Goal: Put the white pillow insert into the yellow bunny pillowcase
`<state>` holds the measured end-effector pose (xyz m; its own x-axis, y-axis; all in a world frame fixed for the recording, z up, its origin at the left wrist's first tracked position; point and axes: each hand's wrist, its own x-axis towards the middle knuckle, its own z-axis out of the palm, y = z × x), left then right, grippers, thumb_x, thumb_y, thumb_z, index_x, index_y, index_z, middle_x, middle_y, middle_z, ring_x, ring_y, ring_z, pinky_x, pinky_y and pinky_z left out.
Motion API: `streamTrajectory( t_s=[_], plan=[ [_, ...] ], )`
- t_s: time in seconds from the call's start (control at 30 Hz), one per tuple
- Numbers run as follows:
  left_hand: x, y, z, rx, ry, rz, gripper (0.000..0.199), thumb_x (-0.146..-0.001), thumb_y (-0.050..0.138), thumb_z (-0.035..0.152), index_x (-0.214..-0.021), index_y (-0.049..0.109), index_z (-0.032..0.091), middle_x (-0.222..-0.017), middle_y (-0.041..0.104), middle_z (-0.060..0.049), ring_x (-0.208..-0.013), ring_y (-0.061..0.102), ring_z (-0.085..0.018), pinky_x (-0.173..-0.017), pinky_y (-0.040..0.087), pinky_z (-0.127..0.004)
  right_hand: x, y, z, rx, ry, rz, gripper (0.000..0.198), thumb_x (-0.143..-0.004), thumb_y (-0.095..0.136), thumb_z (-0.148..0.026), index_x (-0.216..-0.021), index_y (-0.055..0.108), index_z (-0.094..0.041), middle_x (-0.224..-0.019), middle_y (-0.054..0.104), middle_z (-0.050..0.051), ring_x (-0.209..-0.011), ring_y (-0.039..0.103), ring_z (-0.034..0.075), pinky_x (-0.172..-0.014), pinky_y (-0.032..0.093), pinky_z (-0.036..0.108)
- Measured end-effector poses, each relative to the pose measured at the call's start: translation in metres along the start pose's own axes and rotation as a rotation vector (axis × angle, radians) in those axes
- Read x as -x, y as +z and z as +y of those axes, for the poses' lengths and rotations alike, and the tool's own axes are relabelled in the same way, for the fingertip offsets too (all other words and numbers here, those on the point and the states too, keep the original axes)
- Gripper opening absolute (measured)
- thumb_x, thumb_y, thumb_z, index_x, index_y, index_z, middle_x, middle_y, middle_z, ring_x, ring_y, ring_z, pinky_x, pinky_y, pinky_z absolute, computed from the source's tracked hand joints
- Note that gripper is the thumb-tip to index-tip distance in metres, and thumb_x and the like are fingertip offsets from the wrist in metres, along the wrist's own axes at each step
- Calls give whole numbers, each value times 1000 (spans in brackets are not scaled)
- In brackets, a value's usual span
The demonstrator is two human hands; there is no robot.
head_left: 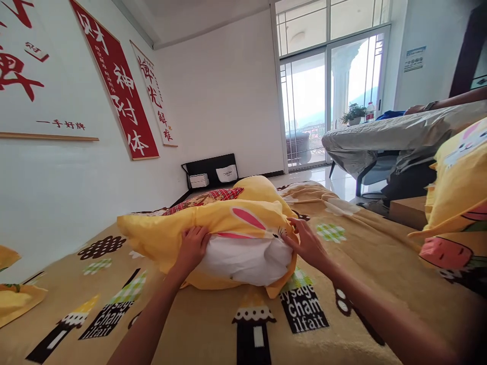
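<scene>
A yellow pillowcase (155, 233) with a printed rabbit lies in front of me on the patterned blanket. Its open side faces me, and a white pillow (239, 261) bulges out of the gap. My left hand (193, 246) has its fingers curled over the upper edge of the opening, left of the rabbit's ears. At the right end, my right hand (307, 242) pinches the case's edge beside the rabbit's face, thumb near the white pillow. Part of the pillow is hidden inside the case.
The tan blanket (365, 263) spreads around the pillow. Behind it lie a red plaid cushion (205, 196) and another yellow one (256, 187). Yellow rabbit-print fabric (462, 167) is piled at right; more yellow fabric (19, 304) lies at left. A person's arm rests on a covered table (399, 129).
</scene>
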<state>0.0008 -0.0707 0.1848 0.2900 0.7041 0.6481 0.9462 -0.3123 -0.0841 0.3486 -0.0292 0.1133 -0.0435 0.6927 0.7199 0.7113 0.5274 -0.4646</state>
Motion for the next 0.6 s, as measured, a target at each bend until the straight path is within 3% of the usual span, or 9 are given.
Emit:
streamTrajectory(
  t_s=[0.13, 0.2, 0.27, 0.33, 0.43, 0.6],
  plan=[
    [19, 17, -21, -38, 32, 263, 15, -94, 44, 30, -88, 51, 18, -87, 59, -8, -87, 52, -22, -84, 36, -36, 4, 7, -4, -9, -46, -63, 53, -86, 49, -42, -132, 39, -19, -128, 50, 14, -116, 50, 27, -93, 43, 40],
    [35, 27, -34, -54, 84, 387, 13, -91, 48, 29, -96, 50, 18, -92, 58, -10, -89, 52, -23, -84, 39, -36, 3, 12, -8, 50, 33, -41, 53, -82, 52, -33, -131, 39, -17, -125, 52, 14, -113, 52, 27, -90, 44, 38],
    [51, 39, -45, -90, 121, 426, 19, -88, 51, 28, -103, 48, 17, -99, 58, -13, -92, 52, -25, -84, 41, -37, 2, 16, -10, 147, 146, -72, 51, -78, 53, -25, -127, 41, -15, -120, 54, 14, -108, 54, 26, -85, 44, 35],
    [62, 48, -52, -140, 75, 418, 22, -86, 52, 26, -106, 48, 17, -102, 58, -15, -95, 52, -27, -85, 40, -39, 0, 20, -9, 242, 237, -135, 47, -77, 53, -20, -123, 42, -13, -115, 56, 14, -102, 57, 25, -79, 43, 32],
    [62, 55, -51, -176, -114, 360, 19, -83, 49, 21, -102, 50, 16, -100, 59, -15, -96, 52, -28, -86, 38, -41, -1, 22, -4, 320, 289, -172, 39, -79, 50, -16, -118, 43, -13, -111, 59, 13, -92, 61, 23, -68, 42, 30],
    [26, 43, -36, -190, -317, 135, 12, -81, 47, 19, -89, 55, 17, -94, 61, -11, -95, 54, -26, -82, 37, -39, -8, 18, -2, 442, 308, -156, 30, -88, 41, -18, -118, 46, -15, -107, 65, 13, -82, 65, 24, -61, 41, 31]
  ],
)
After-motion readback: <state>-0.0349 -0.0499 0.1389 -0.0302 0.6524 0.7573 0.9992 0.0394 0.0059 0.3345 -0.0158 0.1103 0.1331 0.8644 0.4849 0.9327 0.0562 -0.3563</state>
